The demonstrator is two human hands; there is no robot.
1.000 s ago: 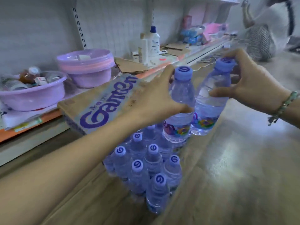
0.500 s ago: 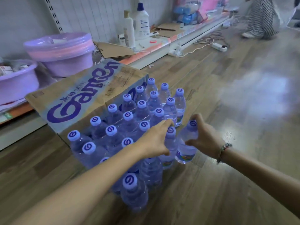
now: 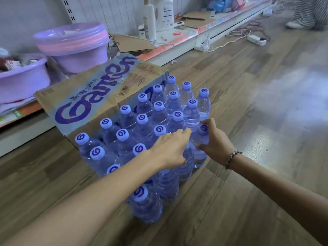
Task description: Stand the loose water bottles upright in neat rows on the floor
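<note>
Standing upright in tight rows on the wooden floor (image 3: 239, 201), the block of water bottles (image 3: 142, 125) fills the middle of the view, each with a pale cap printed with a purple swirl. From the block's centre, the cardboard box (image 3: 95, 96) with large purple lettering lies at ten o'clock, its side touching the back row of bottles.

At the four o'clock edge of the block, the right hand (image 3: 215, 144) grips the neck and shoulder of the end bottle (image 3: 200, 150), thumb low on the body and fingers curled just under the cap. This bottle stands on the floor, leaning slightly, touching its neighbours. A beaded bracelet (image 3: 233, 157) circles that wrist.

Just beside it, toward nine o'clock from the right hand, the left hand (image 3: 170, 148) lies over the top of the neighbouring bottle (image 3: 184, 166), fingers bent down round its upper part so that the cap is hidden. The two hands are close, fingertips nearly touching.

At six o'clock of the block, one bottle (image 3: 145, 205) stands nearest the camera, partly under the left forearm.

Toward eleven o'clock, on a low shelf (image 3: 186, 38), sit stacked purple basins (image 3: 74, 47) and, farther left, another purple basin (image 3: 23, 80) with small items inside. At twelve o'clock stand white pump bottles (image 3: 163, 13). At two o'clock a white power strip (image 3: 257, 39) lies on the floor with its cable.
</note>
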